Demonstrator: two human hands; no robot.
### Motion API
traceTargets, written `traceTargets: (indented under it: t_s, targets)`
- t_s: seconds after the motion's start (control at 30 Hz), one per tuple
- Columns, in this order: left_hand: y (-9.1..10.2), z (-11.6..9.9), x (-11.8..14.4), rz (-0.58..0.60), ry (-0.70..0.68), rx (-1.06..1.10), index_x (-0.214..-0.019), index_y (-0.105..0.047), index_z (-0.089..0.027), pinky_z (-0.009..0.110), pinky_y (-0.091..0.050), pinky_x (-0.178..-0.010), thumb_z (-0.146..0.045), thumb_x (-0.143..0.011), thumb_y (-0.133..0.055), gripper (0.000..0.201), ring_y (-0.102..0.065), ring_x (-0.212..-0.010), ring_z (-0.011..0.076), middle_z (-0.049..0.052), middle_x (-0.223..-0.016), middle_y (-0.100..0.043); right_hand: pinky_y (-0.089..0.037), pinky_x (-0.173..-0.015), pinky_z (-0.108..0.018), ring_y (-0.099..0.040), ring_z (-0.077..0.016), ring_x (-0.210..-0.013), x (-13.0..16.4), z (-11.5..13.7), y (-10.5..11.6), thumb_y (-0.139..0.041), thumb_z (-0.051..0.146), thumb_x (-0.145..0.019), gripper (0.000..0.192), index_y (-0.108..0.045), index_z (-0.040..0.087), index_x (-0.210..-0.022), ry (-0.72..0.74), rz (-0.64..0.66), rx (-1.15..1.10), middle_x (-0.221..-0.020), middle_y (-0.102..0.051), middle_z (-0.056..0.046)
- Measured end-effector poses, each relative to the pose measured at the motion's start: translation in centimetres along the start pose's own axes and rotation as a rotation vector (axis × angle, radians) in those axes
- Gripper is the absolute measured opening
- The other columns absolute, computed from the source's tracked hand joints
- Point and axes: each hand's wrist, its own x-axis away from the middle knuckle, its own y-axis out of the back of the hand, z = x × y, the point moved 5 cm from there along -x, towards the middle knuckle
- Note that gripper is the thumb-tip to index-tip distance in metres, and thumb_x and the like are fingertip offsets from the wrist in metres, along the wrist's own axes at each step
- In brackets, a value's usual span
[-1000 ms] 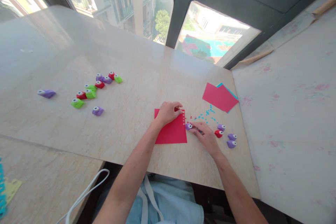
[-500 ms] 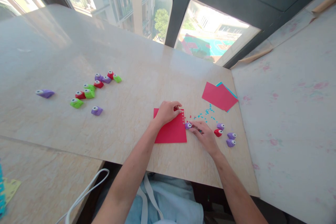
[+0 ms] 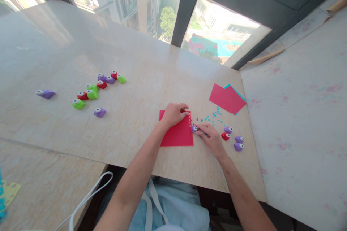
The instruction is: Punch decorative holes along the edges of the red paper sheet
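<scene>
"Left hand [image 3: 173, 114], is it gripping?"
"Can't tell; it lies on red paper [image 3: 179, 136], just below the frame's middle."
"Right hand [image 3: 211, 138]?"
"It pinches a purple punch [image 3: 193, 129] at the paper's right edge."

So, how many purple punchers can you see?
8: a purple puncher in the right hand, three beyond it at right, two together at back left, one nearer, one far left. Others could be hidden.
</scene>
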Motion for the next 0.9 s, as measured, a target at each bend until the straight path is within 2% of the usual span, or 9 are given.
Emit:
traceTargets:
  t_s: [0.4,0.53,0.7,0.9]
  targets:
    - [0.1,0.0,0.1,-0.015,0.011,0.021,-0.101,-0.073,-0.017,0.027,-0.052,-0.081,-0.013,-0.079,-0.062,0.025,-0.069,-0.082,0.0165,0.006,-0.09,-0.076,-0.052,-0.078,-0.033,-0.061,-0.0227,-0.098,-0.5,1.2,-0.9,-0.062,0.041,-0.089,0.032,-0.071,0.028,-0.116,0.016,0.041,-0.046,-0.105,-0.063,-0.008]
    - [0.0,0.1,0.0,-0.022,0.001,0.023,-0.101,-0.073,-0.017,0.027,-0.053,-0.08,-0.014,-0.08,-0.063,0.024,-0.07,-0.082,0.0166,0.006,-0.09,-0.076,-0.052,-0.074,-0.033,-0.061,-0.0209,-0.089,-0.5,1.5,-0.7,-0.064,0.044,-0.086,0.036,-0.07,0.026,-0.117,-0.016,0.057,-0.039,-0.106,-0.063,-0.008]
    - [-0.1,0.2,0.0,-0.025,-0.006,0.024,-0.101,-0.073,-0.018,0.027,-0.052,-0.08,-0.015,-0.08,-0.064,0.023,-0.069,-0.081,0.0161,0.006,-0.089,-0.077,-0.05,-0.071,-0.033,-0.061,-0.0195,-0.08,-0.9,1.1,-0.2,-0.064,0.051,-0.083,0.043,-0.069,0.021,-0.113,-0.136,0.048,-0.063,-0.101,-0.067,-0.008]
    - [0.0,0.4,0.1,-0.029,-0.001,0.04,-0.103,-0.072,-0.017,0.027,-0.053,-0.079,-0.017,-0.081,-0.064,0.024,-0.069,-0.082,0.0162,0.007,-0.091,-0.076,-0.049,-0.072,-0.033,-0.063,-0.0204,-0.08,-1.9,0.9,-0.3,-0.063,0.052,-0.081,0.04,-0.069,0.019,-0.102,-0.271,0.144,-0.09,-0.091,-0.07,-0.007]
